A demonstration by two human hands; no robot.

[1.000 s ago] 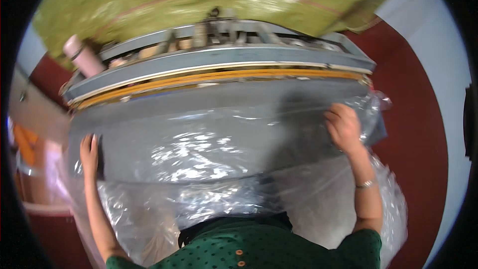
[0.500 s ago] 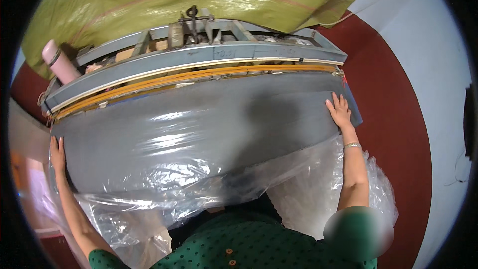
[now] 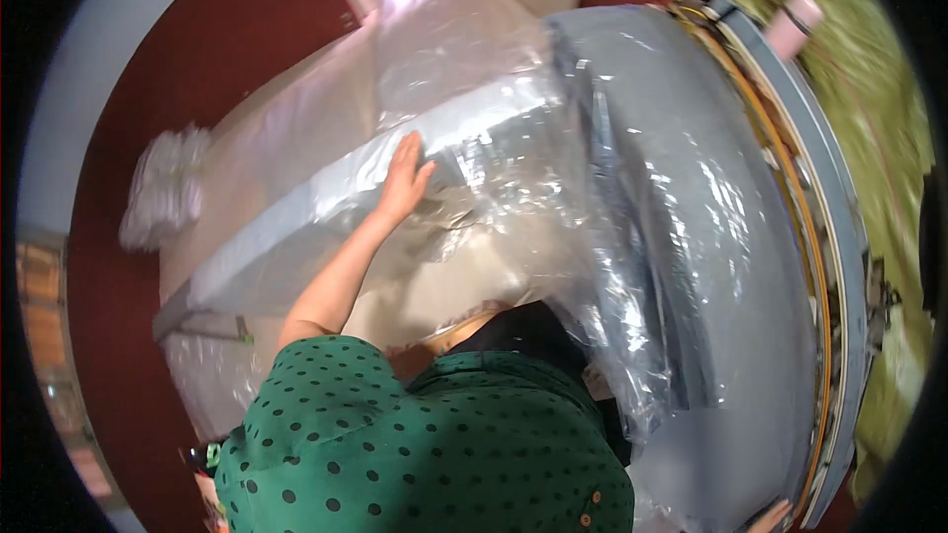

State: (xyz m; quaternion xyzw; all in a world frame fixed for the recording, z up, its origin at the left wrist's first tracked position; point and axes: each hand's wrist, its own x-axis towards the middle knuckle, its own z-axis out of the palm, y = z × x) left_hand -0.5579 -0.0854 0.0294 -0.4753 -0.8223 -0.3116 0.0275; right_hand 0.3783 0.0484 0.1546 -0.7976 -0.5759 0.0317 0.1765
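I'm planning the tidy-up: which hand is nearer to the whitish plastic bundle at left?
Left. The left hand is over clear plastic sheeting, to the right of the bundle; the right hand is much farther away, at lower right by the grey panel.

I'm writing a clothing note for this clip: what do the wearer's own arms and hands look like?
The left arm wears a short, loose green sleeve with round black dots, ending above the elbow. The left hand is gloveless. Only part of the right hand shows at the lower edge; its sleeve cannot be seen.
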